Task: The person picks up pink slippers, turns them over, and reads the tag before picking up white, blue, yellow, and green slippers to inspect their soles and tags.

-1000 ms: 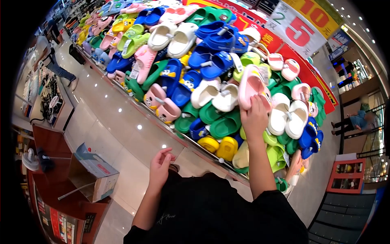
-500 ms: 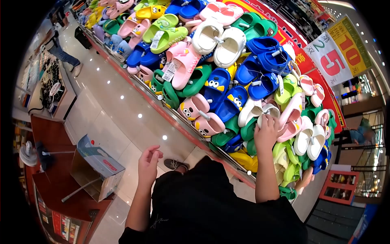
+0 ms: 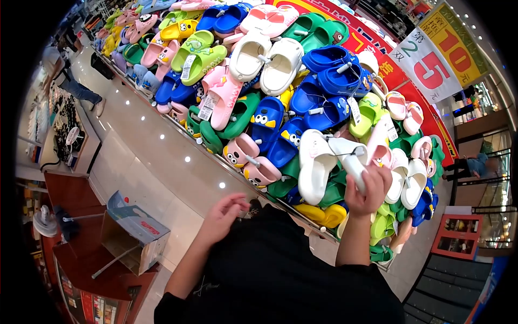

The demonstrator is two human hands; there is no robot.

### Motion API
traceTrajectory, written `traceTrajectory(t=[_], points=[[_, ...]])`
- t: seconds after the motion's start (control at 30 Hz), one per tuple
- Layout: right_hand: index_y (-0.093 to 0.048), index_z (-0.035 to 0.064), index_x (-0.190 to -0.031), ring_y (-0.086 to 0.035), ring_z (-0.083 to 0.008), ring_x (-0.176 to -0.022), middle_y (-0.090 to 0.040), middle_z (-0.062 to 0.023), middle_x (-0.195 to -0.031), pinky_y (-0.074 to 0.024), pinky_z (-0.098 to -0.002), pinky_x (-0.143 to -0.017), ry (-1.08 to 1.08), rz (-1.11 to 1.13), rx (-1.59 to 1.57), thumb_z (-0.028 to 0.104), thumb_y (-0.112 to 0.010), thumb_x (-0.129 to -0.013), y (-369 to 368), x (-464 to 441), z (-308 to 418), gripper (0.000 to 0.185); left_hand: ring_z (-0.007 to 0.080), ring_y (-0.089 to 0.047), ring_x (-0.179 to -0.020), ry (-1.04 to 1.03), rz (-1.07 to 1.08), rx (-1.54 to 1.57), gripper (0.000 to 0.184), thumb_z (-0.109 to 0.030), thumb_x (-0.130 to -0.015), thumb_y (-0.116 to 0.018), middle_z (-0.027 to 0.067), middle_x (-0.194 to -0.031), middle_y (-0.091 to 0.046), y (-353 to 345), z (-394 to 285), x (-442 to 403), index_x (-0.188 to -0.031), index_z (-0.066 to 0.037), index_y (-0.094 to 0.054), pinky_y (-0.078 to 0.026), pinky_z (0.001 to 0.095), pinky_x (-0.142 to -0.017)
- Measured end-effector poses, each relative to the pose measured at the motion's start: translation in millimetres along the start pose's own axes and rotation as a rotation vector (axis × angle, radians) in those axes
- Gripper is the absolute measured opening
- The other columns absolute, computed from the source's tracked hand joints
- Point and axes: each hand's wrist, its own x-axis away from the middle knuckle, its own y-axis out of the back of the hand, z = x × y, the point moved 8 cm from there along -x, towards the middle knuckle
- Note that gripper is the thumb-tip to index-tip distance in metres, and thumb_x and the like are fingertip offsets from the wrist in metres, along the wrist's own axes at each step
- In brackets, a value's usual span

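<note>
My right hand [image 3: 369, 189] grips one slipper of a white pair of slippers [image 3: 314, 175], fingers wrapped over its toe end. The pair is joined near the middle by a thin tie and sits raised over the pile. Green, yellow and pink slippers lie just around it. My left hand [image 3: 225, 213] hovers in front of my black shirt, fingers loosely bent and partly apart, with nothing in it. Closest to that hand are pink slippers with cartoon eyes [image 3: 261, 171] at the display's near edge.
A long display heaped with colourful slippers [image 3: 267, 121] runs diagonally across. Price signs [image 3: 429, 62] stand at its right. On the left are a cardboard box [image 3: 137, 232], a red-brown counter [image 3: 70, 189] and a standing person [image 3: 78, 89]. Another person [image 3: 475, 166] is at far right.
My right hand has lifted the white slippers off the pile, slightly toward me. My left hand has moved right, and the view has shifted a little.
</note>
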Motion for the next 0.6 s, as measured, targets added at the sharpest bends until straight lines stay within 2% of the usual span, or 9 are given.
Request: traceTrajectory(t=[0.07, 0.1, 0.13, 0.2, 0.23, 0.27, 0.33, 0.43, 0.6], points=[[-0.056, 0.0057, -0.113, -0.059, -0.0362, -0.095, -0.068, -0.0146, -0.1, -0.048, -0.0469, -0.086, 0.046, -0.014, -0.007, 0.025, -0.077, -0.086, 15.6, -7.5, 25.8, 0.04, 0.0151, -0.058, -0.114, 0.035, 0.334, 0.105, 0.039, -0.022, -0.105, -0.047, 0.0082, -0.123, -0.064, -38.2, -6.9, -0.5, -0.139, -0.002, -0.051, -0.045, 0.0287, -0.095], [-0.052, 0.0076, -0.116, -0.058, -0.0352, -0.097, -0.068, -0.0141, -0.102, -0.048, -0.0464, -0.085, 0.09, -0.036, -0.055, 0.03, -0.075, -0.088, 21.5, -8.4, 39.5, 0.043, 0.0212, -0.051, -0.129, 0.083, 0.49, 0.122, 0.067, -0.048, -0.101, -0.05, 0.0121, -0.142, -0.052, -48.5, -4.9, -1.3, -0.149, -0.003, -0.039, -0.04, 0.0359, -0.107], [-0.048, 0.0095, -0.119, -0.057, -0.0342, -0.1, -0.067, -0.0135, -0.103, -0.0481, -0.0459, -0.083, 0.134, -0.056, -0.105, 0.035, -0.073, -0.09, 23.3, -8.3, 52.2, 0.046, 0.0212, -0.051, -0.129, 0.081, 0.477, 0.125, 0.067, -0.048, -0.101, -0.05, 0.0121, -0.142, -0.052, -52.6, 0.5, -2.8, -0.149, -0.003, -0.039, -0.04, 0.0359, -0.107], [-0.043, 0.0193, -0.119, -0.052, -0.0272, -0.099, -0.065, -0.0071, -0.107, -0.0468, -0.0416, -0.078, 0.245, -0.06, -0.219, 0.043, -0.072, -0.09, 15.5, -2.6, 78.1, 0.048, 0.0275, -0.044, -0.138, -0.05, 0.558, 0.644, 0.099, -0.075, -0.088, -0.051, 0.0136, -0.153, -0.04, -71.0, -9.6, -1.4, -0.155, -0.006, -0.026, -0.033, 0.0444, -0.114], [-0.053, 0.0239, -0.111, -0.052, -0.0197, -0.098, -0.068, 0.0022, -0.104, -0.0459, -0.0372, -0.084, 0.238, -0.059, -0.355, 0.039, -0.084, -0.078, 9.5, -6.1, 89.1, 0.048, 0.0328, -0.038, -0.142, -0.036, 0.472, 0.711, 0.116, -0.086, -0.077, -0.05, 0.0143, -0.158, -0.031, -73.7, -22.3, 1.8, -0.157, -0.008, -0.018, -0.031, 0.0507, -0.116], [-0.056, 0.024, -0.109, -0.053, -0.0191, -0.096, -0.069, 0.0015, -0.108, -0.0454, -0.0367, -0.086, 0.287, -0.032, -0.456, 0.03, -0.08, -0.081, 0.3, -6.7, 99.6, 0.037, 0.0331, -0.037, -0.143, -0.147, 0.525, 0.907, 0.114, -0.084, -0.078, -0.052, 0.0151, -0.158, -0.032, -76.8, -39.4, -1.2, -0.157, -0.009, -0.019, -0.033, 0.0525, -0.115], [-0.059, 0.0237, -0.107, -0.054, -0.0186, -0.096, -0.07, 0.0006, -0.113, -0.0446, -0.0362, -0.088, 0.381, 0.041, -0.592, 0.019, -0.072, -0.084, -14.7, 2.8, 112.9, 0.026, 0.0356, -0.039, -0.141, -0.204, 0.262, 1.003, 0.108, -0.08, -0.081, -0.053, 0.0171, -0.156, -0.035, -67.5, -38.4, -11.5, -0.157, -0.01, -0.019, -0.035, 0.0547, -0.114], [-0.062, 0.023, -0.106, -0.055, -0.0183, -0.095, -0.07, 0.0004, -0.114, -0.0432, -0.0356, -0.088, 0.397, 0.046, -0.616, 0.013, -0.064, -0.085, -18.1, 4.5, 119.8, 0.023, 0.0409, -0.043, -0.137, -0.145, 0.087, 1.013, 0.103, -0.076, -0.085, -0.052, 0.0197, -0.152, -0.04, -51.7, -23.4, -11.9, -0.157, -0.009, -0.019, -0.037, 0.0601, -0.111], [-0.062, 0.0226, -0.104, -0.055, -0.0163, -0.09, -0.073, 0.0027, -0.108, -0.039, -0.0336, -0.085, 0.373, 0.144, -0.644, 0.016, -0.068, -0.084, -40.1, 6.4, 110.9, 0.022, 0.0468, -0.048, -0.13, -0.206, 0.185, 1.157, 0.104, -0.078, -0.085, -0.047, 0.0224, -0.145, -0.046, -46.7, -29.6, 2.6, -0.156, -0.008, -0.02, -0.042, 0.069, -0.101]])
